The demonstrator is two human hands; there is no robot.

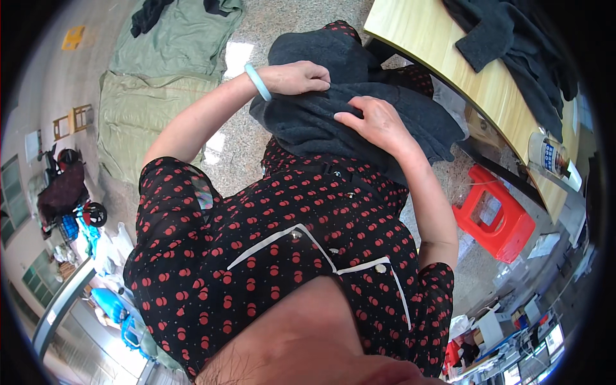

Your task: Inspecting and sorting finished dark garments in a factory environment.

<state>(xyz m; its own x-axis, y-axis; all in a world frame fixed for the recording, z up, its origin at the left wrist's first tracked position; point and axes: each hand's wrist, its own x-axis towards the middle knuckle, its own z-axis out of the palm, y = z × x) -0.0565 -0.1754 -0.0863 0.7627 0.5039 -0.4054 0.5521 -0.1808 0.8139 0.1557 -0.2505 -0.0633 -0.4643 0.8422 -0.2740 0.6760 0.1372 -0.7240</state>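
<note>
A dark grey fleecy garment (308, 122) lies bunched across my lap, its folds spreading to the right over my knee. My left hand (298, 77), with a pale blue bangle (258, 82) at the wrist, pinches the upper part of the cloth between curled fingers. To the right and slightly nearer, my right hand (377, 123) grips a fold, thumb pointing left and the other fingers bent into the fabric. The two hands are a short gap apart. What lies under the cloth is hidden.
A wooden-topped table (417, 32) curves along the right, bearing more dark clothing (513, 38) and a clear bottle (545, 154). Below it stands a red plastic stool (494, 215). Green padded cloths (151, 115) lie on the speckled floor at left.
</note>
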